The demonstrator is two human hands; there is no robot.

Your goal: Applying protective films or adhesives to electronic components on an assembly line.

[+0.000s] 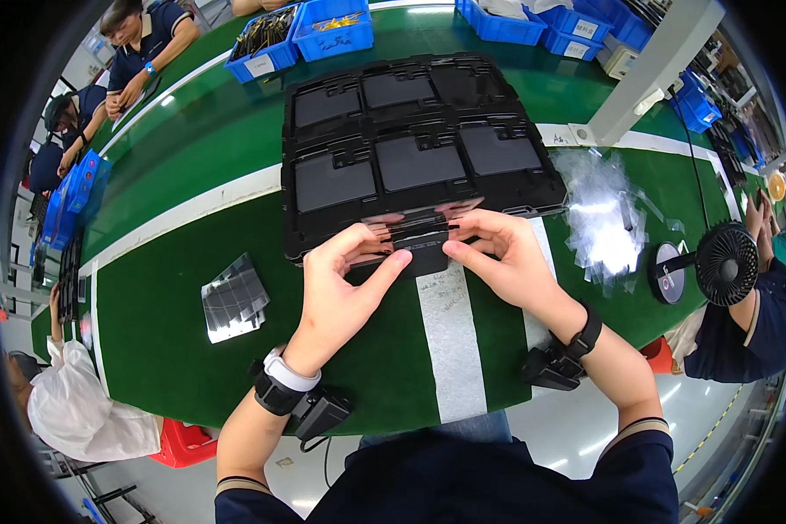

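Observation:
My left hand [345,269] and my right hand [508,255] grip opposite ends of a thin, dark, glossy panel [421,237], thumbs toward me and fingertips behind it. It is tilted, and reflections make its exact kind unclear. The panel is held at the near edge of a black moulded tray [534,185]. Several compartments of this tray hold flat dark grey rectangular panels [421,163]. To the left of my left hand lie silvery film sheets [236,299] with a grid of lines. A heap of clear plastic film pieces [604,218] lies right of the tray.
A small black fan [727,264] on a round base stands at the right. A grey metal post [655,74] rises behind the film heap. Blue bins [334,35] line the far side of the green table [162,327]. Other people sit left and right.

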